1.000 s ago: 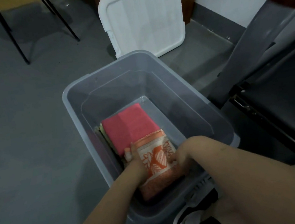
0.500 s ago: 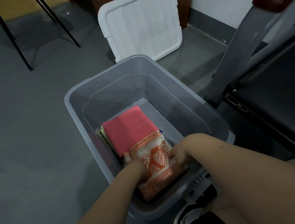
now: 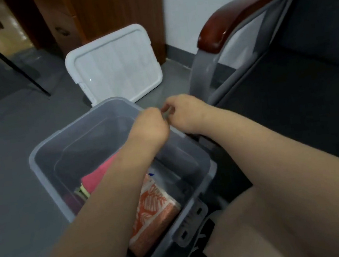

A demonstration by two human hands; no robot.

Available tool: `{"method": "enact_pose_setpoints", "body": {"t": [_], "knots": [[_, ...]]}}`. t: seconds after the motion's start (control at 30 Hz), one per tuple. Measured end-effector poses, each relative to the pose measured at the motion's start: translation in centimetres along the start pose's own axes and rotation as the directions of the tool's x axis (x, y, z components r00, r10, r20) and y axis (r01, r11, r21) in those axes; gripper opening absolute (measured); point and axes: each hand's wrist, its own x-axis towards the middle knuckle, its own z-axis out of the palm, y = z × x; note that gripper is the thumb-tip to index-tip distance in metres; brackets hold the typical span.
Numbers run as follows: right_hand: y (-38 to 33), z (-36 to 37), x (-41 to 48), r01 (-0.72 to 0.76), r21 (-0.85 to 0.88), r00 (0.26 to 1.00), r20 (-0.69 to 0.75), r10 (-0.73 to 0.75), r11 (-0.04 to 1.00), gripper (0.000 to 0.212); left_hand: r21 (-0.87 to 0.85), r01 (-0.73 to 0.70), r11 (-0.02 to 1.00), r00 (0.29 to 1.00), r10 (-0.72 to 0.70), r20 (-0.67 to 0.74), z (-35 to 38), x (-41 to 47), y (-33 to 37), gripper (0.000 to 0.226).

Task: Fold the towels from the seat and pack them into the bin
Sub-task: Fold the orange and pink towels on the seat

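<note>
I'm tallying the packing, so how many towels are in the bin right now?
3 in the bin: a pink towel in the middle, an orange patterned towel at the near end, and a pale edge of a third under the pink one. More may lie hidden beneath.

Folded towels (image 3: 154, 220) in bin (image 3: 45, 148); lid (image 3: 113, 64) behind, seat (image 3: 289, 103) right.

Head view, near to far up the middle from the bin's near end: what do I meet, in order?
Orange towel → pink towel → left hand and right hand, about level → lid → wooden panel.
</note>
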Motion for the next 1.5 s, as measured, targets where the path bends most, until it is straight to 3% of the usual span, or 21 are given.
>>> {"method": "enact_pose_setpoints", "body": {"t": [0.07, 0.2, 0.4, 0.57, 0.7, 0.83, 1.03, 1.13, 1.2, 1.3, 1.4, 1.5], "knots": [[1.5, -3.7, -2.1, -0.031, 0.04, 0.991, -0.131, 0.036, 0.999, 0.026, -0.023, -0.125, 0.992, 0.985, 0.122, -0.12, -1.2, 0.2, 4.8, 0.025], [7.2, -9.2, -7.7, -0.138, 0.123, 0.932, -0.319, 0.171, 0.983, 0.023, -0.028, -0.341, 0.94, 0.924, 0.33, -0.193, -0.6, -0.6, 14.2, 0.015], [17.1, -13.3, -17.2, -0.308, 0.287, 0.788, -0.458, 0.412, 0.907, 0.021, -0.014, -0.623, 0.782, 0.78, 0.62, -0.091, 4.3, -4.4, 27.5, 0.01], [24.0, -14.8, -24.6, -0.378, 0.463, 0.628, -0.507, 0.59, 0.801, 0.018, -0.036, -0.748, 0.663, 0.658, 0.748, 0.09, 7.6, -7.6, 37.0, 0.012], [27.6, -15.7, -27.9, -0.351, 0.663, 0.519, -0.45, 0.727, 0.661, 0.021, -0.051, -0.802, 0.595, 0.58, 0.797, 0.169, 10.5, -9.9, 42.1, 0.014], [30.2, -18.0, -30.2, -0.551, 0.434, 0.491, -0.522, 0.697, 0.713, 0.027, -0.059, -0.829, 0.556, 0.539, 0.823, 0.18, 13.5, -11.7, 45.6, 0.021], [35.8, -18.9, -34.7, -0.819, 0.219, 0.409, -0.427, 0.807, 0.531, 0.037, -0.195, -0.834, 0.516, 0.459, 0.845, 0.273, 18.6, -13.1, 47.7, 0.023], [38.4, -19.0, -37.1, -0.922, 0.187, 0.234, -0.428, 0.873, 0.338, 0.056, -0.24, -0.81, 0.535, 0.435, 0.823, 0.365, 21.9, -13.4, 48.4, 0.047], [40.0, -18.5, -38.1, -0.936, 0.218, 0.154, -0.452, 0.879, 0.276, 0.051, -0.266, -0.785, 0.559, 0.433, 0.803, 0.41, 23.8, -13.6, 48.9, 0.07], [41.7, -18.1, -38.7, -0.938, 0.233, 0.132, -0.442, 0.887, 0.255, 0.047, -0.322, -0.755, 0.571, 0.415, 0.797, 0.439, 25.7, -13.8, 50.0, 0.09], [42.6, -18.8, -38.8, -0.938, 0.223, 0.15, -0.429, 0.891, 0.265, 0.045, -0.379, -0.734, 0.563, 0.385, 0.805, 0.451, 26.8, -14.3, 51.0, 0.09], [43.2, -19.7, -39.0, -0.928, 0.268, 0.144, -0.38, 0.914, 0.258, 0.045, -0.409, -0.703, 0.581, 0.407, 0.802, 0.438, 27.2, -14.7, 51.7, 0.087]]}}
